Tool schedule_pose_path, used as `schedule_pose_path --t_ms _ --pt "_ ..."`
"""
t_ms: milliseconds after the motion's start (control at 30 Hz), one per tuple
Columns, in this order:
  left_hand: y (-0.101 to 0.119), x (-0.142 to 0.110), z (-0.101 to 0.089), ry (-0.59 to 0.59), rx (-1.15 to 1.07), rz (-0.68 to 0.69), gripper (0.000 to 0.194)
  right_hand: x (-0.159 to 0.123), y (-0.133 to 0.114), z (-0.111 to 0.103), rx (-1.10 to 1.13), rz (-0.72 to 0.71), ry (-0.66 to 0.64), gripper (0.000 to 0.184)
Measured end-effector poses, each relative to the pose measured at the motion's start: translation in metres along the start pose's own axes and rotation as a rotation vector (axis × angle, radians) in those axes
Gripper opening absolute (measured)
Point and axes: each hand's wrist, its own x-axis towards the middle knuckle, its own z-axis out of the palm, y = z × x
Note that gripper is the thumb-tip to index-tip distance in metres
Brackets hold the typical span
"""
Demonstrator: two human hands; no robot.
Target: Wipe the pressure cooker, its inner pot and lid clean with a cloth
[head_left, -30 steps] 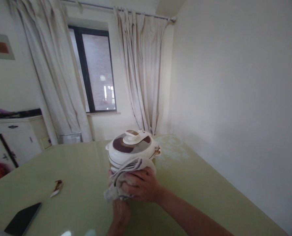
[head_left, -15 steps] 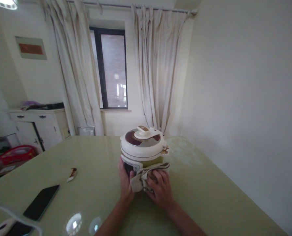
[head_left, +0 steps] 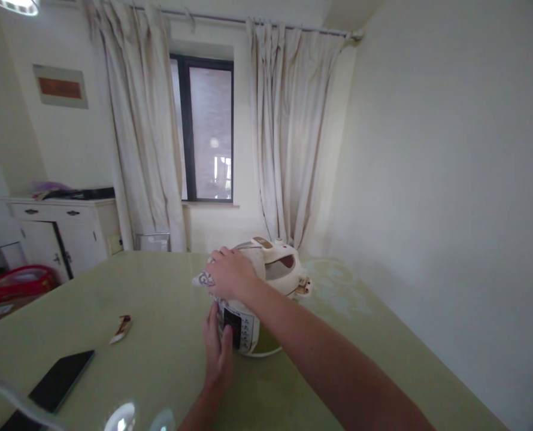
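Observation:
An electric pressure cooker (head_left: pixel 250 335) stands on the table in front of me, its white lid closed and its dark control panel facing me. My left hand (head_left: pixel 218 346) grips the cooker's front left side, fingers round the edge and thumb on the panel. My right hand (head_left: pixel 231 272) reaches across the front and presses a patterned cloth (head_left: pixel 203 279) against the left rim of the lid. Most of the cloth is hidden under that hand. My right forearm covers part of the lid and body.
On the light green table (head_left: pixel 159 335) at left lie a black phone (head_left: pixel 62 377) and a small brown-and-white object (head_left: pixel 121 329). A white cable (head_left: pixel 15 395) crosses the lower left corner. A wall (head_left: pixel 450 179) borders the table's right side; a white cabinet (head_left: pixel 80 230) stands behind left.
My right hand has moved with the cloth from the cooker's lower front up to the left side of the lid. My left hand keeps its hold; the cooker looks tilted or turned slightly.

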Motion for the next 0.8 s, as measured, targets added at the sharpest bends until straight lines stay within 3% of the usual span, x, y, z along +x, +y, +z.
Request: schedule_pose_path --t_ms 133,200,367,500,567,667,733,800 --pt "0.005 -0.004 -0.002 -0.097 0.262 0.125 0.121 0.024 0.009 -0.003 0.052 0.219 -0.067 0.034" --pt "0.009 -0.005 0.0 -0.109 0.35 0.166 0.131 0.022 0.01 -0.007 0.048 0.272 -0.046 0.036" --pt "0.018 -0.005 0.004 -0.079 0.379 0.184 0.125 -0.033 0.009 -0.009 0.052 0.098 0.061 0.039" --pt "0.024 -0.007 0.007 -0.059 0.349 0.105 0.118 -0.093 0.02 -0.008 -0.019 -0.049 0.173 0.05" --pt "0.025 -0.008 0.009 -0.049 0.336 0.07 0.116 -0.106 0.021 -0.007 -0.081 -0.095 0.189 0.051" --pt "0.023 -0.006 0.008 -0.054 0.312 0.06 0.115 -0.091 0.005 -0.001 -0.14 -0.11 0.188 0.037" --pt "0.018 -0.001 0.005 -0.062 0.25 0.068 0.109 -0.063 -0.016 0.009 -0.158 -0.111 0.159 0.019" --pt "0.011 0.006 -0.001 -0.078 0.13 0.062 0.098 -0.032 -0.038 0.021 -0.168 -0.133 0.077 0.015"
